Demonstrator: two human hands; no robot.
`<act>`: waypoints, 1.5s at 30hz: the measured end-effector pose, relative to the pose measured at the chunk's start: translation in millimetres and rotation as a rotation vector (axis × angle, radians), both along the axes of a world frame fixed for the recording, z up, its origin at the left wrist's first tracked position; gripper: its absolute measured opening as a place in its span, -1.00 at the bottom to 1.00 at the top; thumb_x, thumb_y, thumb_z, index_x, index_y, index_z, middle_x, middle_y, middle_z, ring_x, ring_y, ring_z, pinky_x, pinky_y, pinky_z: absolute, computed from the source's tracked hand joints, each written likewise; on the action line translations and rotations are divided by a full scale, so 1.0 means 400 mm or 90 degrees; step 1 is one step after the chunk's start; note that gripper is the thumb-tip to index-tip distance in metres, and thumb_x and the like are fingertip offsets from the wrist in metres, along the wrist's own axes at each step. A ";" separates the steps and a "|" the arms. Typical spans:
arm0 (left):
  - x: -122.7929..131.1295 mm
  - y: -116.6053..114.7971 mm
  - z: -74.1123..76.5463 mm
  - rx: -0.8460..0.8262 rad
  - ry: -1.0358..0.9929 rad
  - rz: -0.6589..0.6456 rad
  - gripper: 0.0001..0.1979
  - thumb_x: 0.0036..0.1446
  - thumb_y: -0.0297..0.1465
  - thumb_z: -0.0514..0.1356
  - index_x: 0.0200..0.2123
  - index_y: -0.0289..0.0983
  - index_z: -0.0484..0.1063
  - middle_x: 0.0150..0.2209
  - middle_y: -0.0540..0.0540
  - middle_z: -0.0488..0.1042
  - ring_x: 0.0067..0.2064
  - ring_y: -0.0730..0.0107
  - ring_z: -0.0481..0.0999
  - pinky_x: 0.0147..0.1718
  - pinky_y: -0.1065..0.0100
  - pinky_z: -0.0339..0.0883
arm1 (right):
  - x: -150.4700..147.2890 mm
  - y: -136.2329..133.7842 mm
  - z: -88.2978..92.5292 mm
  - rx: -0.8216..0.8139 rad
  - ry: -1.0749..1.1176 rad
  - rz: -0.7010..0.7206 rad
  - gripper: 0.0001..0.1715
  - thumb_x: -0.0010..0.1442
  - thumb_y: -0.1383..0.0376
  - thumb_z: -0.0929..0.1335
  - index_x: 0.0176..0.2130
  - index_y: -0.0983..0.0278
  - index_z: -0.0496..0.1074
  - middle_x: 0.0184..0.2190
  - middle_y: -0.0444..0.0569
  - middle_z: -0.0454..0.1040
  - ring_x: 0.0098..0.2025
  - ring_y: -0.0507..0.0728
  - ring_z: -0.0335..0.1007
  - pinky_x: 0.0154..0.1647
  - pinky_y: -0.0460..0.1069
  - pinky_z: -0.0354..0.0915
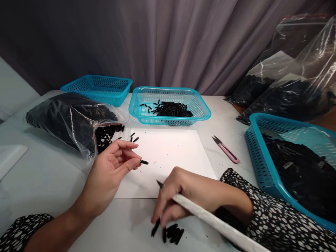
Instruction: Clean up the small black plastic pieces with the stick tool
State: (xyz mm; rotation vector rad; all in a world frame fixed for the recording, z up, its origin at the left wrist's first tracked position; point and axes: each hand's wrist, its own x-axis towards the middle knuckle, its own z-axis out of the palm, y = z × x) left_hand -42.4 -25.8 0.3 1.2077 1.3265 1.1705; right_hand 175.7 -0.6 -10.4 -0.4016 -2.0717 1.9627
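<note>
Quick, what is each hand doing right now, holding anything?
Left hand: fingers pinched shut on a small black piece, over the white sheet.
Right hand: closed around a white-wrapped tool, fingertips touching black pieces on the table.

We pinch a small black piece (144,162) in our left hand (112,168); our right hand (181,196) grips a white-wrapped knife (210,218) over white paper (168,157)

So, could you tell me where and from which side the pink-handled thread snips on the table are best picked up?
Probably by the pink handle of the pink-handled thread snips, around its middle, coming from above with the right hand. They lie flat on the white table, dark pointed blades towards the far-left, so gripping the handle keeps fingers off the tips.
</note>
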 end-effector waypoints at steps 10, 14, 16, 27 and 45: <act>0.010 -0.011 0.010 0.044 0.038 0.017 -0.77 0.03 -0.40 0.42 -0.21 -0.16 0.52 -0.43 0.07 0.60 -0.32 0.45 0.60 -0.27 0.50 0.49 | -0.033 -0.014 -0.050 0.342 0.079 -0.546 -0.74 0.21 0.18 0.49 -0.23 0.34 0.64 -0.64 -0.10 0.51 -0.63 0.02 0.34 -0.57 -0.08 0.29; 0.016 -0.016 0.009 0.056 0.032 0.007 -0.78 0.03 -0.41 0.42 -0.23 -0.16 0.52 -0.43 0.07 0.62 -0.34 0.46 0.62 -0.30 0.51 0.50 | -0.042 -0.028 -0.050 0.393 0.116 -0.535 -0.72 0.24 0.17 0.47 -0.16 0.33 0.64 -0.62 -0.10 0.54 -0.65 0.01 0.31 -0.60 -0.08 0.28; 0.022 -0.017 0.008 0.055 0.031 -0.015 -0.80 0.04 -0.42 0.41 -0.24 -0.16 0.52 -0.43 0.06 0.62 -0.33 0.45 0.63 -0.29 0.51 0.52 | -0.045 -0.031 -0.049 0.395 0.124 -0.539 -0.79 0.27 0.22 0.45 -0.17 0.31 0.64 -0.54 -0.04 0.62 -0.61 0.03 0.40 -0.58 -0.07 0.31; 0.012 -0.027 0.007 0.566 0.425 -0.126 -0.69 0.09 -0.56 0.37 -0.10 -0.20 0.50 -0.49 0.08 0.54 -0.51 0.46 0.50 -0.44 0.38 0.44 | -0.046 -0.027 -0.042 0.215 0.093 -0.594 -0.89 0.22 0.30 0.44 -0.33 0.27 0.60 -0.54 -0.09 0.58 -0.54 0.03 0.43 -0.51 -0.08 0.33; -0.011 -0.032 0.059 0.148 0.180 -0.050 -0.93 0.17 -0.33 0.32 -0.25 -0.09 0.55 -0.29 -0.07 0.64 -0.21 0.22 0.62 -0.28 0.32 0.48 | -0.058 -0.028 -0.035 -0.215 0.114 -0.572 -0.58 0.06 0.01 0.52 -0.50 0.27 0.44 -0.74 -0.33 0.06 -0.66 -0.07 -0.17 -0.67 -0.11 -0.16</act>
